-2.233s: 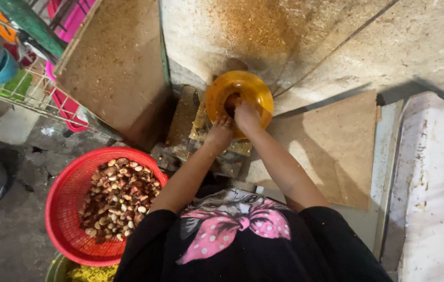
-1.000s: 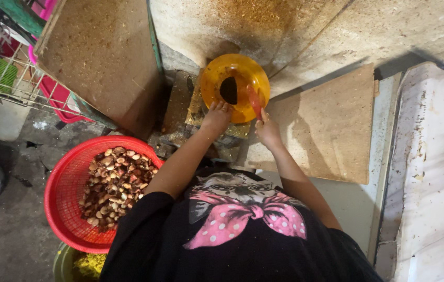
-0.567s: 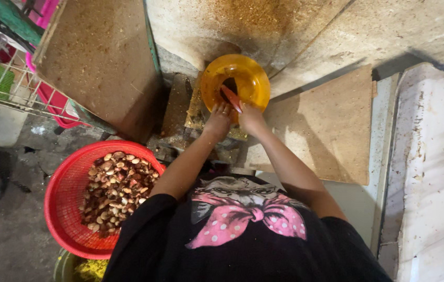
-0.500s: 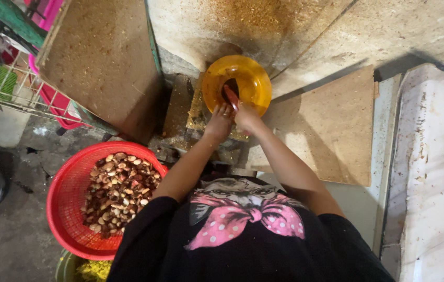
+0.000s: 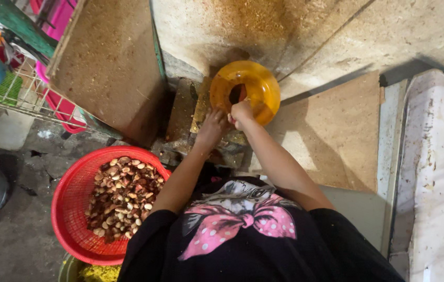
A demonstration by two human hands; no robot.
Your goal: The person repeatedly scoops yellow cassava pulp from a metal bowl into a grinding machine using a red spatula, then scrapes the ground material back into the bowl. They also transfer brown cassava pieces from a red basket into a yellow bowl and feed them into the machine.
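Head view: red basket [image 5: 73, 219] holds nuts [image 5: 123, 196]; hands [image 5: 227, 117] at yellow funnel [image 5: 264, 86].

Both bare arms stretched forward, left hand [image 5: 212, 124] fingers curled down, right hand [image 5: 241, 112] fisted beside it

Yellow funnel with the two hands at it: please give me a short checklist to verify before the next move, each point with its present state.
1. Yellow funnel sits level on the machine: ok, it looks seated.
2. Dark opening in the funnel is free of fingers: ok, both hands are at the near rim, not inside.
3. Right hand holds something: cannot tell, the fist is closed at the rim.
4. Left hand rests safely: cannot tell, it lies on the metal part beside the funnel.
5. Red basket has supply: ok, brown pieces fill its bottom.
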